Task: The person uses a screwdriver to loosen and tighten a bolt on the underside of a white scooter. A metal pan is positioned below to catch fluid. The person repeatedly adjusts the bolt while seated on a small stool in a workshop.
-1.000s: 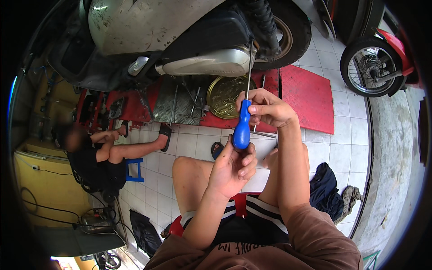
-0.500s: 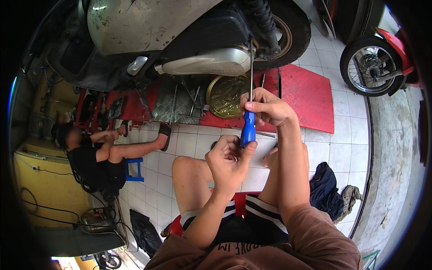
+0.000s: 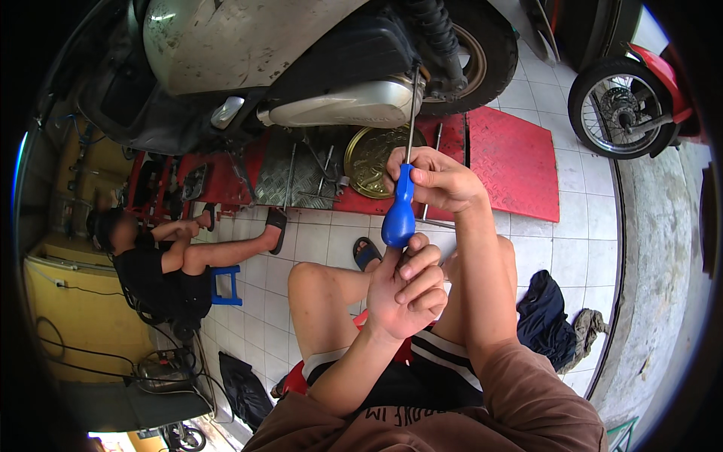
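Note:
A screwdriver point(image 3: 399, 215) with a bulbous blue handle and a long metal shaft points up and away from me. Its tip meets the scooter point(image 3: 343, 104) near the rear end of the silver engine cover, beside the shock absorber; the exact contact spot is too small to make out. My right hand point(image 3: 444, 181) is closed around the neck of the handle, where the shaft begins. Below it, my left hand point(image 3: 407, 290) has its palm turned toward me and fingers curled, with thumb and fingertip pinching the rounded butt of the handle.
Under the scooter is a red platform point(image 3: 520, 169), bearing a round gold tray point(image 3: 350, 167) and several metal tools. At left a person point(image 3: 143, 252) sits near a blue stool point(image 3: 226, 285). A red motorcycle point(image 3: 625, 109) stands at right; dark cloth point(image 3: 544, 320) lies on the tiles.
My left hand has turned over at the handle's butt, from back of the hand toward me to palm toward me. The handle has swung slightly left, with my right hand still on it.

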`<state>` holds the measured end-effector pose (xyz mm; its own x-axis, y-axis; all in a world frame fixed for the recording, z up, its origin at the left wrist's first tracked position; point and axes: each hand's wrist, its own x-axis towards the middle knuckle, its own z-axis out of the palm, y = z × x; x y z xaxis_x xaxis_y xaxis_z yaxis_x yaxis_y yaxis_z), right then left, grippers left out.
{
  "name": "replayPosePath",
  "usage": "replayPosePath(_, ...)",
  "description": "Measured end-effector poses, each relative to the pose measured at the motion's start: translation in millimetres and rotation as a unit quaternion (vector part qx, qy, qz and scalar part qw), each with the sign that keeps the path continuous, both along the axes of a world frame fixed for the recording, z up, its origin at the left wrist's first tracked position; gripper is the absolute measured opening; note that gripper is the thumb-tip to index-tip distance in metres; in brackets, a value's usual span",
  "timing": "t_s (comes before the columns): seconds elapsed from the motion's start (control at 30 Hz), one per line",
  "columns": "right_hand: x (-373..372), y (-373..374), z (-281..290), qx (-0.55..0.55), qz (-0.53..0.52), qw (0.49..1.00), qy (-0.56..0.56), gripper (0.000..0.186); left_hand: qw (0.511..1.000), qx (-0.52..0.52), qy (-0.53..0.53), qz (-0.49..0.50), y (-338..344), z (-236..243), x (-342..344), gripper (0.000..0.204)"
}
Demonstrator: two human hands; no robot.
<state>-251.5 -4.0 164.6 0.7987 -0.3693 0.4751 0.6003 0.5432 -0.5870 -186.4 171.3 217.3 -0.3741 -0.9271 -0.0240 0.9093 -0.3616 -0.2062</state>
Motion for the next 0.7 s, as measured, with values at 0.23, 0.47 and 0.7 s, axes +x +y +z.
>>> replayPosePath(0.23, 10.0, 0.8, -2.7, 0.015, 0.021, 0.999, -0.024, 0.035, 0.996, 0.028, 0.077, 0.046, -1.5, 3.9, 2.4, 0.024)
replayPosePath(0.47, -8.5, -4.0, -3.4, 0.018, -0.039, 0.998, 0.051, 0.039, 0.925, 0.116, -0.350, 0.096, -3.5, 18.6, 8.3, 0.033)
replayPosePath(0.7, -23.9, -8.9, -1.3, -0.002, -0.058, 0.987, 0.149, 0.035, 0.542, 0.034, -0.794, 0.274, -5.3, 14.8, 15.8, 0.019)
